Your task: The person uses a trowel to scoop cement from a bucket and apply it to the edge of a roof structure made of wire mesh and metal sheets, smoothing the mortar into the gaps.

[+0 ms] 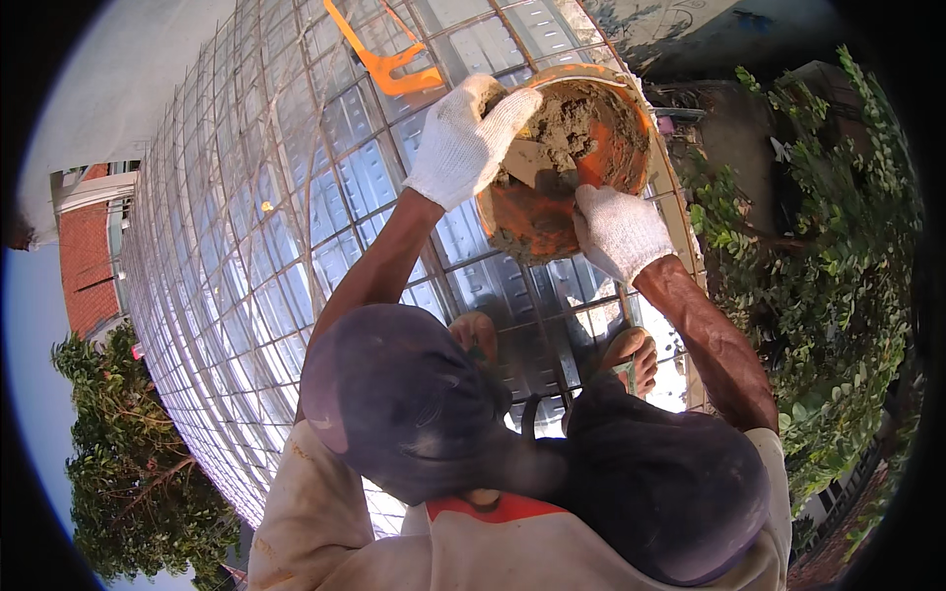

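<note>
Orange bucket [581, 163] caked with grey mortar sits on a wire mesh [246, 246] over shiny sheeting; gloved left hand [468, 138] grips its rim, gloved right hand [619, 231] grasps a trowel [537, 163] inside

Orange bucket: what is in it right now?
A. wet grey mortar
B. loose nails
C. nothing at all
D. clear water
A: the orange bucket holds a lumpy grey mortar that also smears its wall, with the gloved left hand on its rim and the gloved right hand working a flat trowel blade into the mix.
</note>
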`<control>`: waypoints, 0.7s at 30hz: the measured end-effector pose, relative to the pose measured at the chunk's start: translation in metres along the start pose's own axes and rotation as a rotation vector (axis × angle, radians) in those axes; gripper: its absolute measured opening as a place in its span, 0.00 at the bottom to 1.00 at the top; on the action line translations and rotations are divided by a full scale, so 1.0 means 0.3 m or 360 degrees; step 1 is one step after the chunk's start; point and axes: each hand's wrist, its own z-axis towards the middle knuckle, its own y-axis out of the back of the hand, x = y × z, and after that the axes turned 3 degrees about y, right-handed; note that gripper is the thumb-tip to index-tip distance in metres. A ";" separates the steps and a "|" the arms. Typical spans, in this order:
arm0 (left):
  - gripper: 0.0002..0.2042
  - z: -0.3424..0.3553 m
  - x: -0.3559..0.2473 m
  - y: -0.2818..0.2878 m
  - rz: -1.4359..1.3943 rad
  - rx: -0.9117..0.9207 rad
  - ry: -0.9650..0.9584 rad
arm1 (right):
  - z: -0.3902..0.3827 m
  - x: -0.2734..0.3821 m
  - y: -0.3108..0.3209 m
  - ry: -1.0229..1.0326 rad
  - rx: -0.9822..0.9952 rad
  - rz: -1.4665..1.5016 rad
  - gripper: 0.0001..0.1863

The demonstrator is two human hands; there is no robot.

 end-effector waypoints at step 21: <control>0.25 -0.047 0.086 -0.005 -0.0323 -0.0264 0.0048 | -0.128 -0.062 0.149 0.0118 -0.0103 -0.0222 0.08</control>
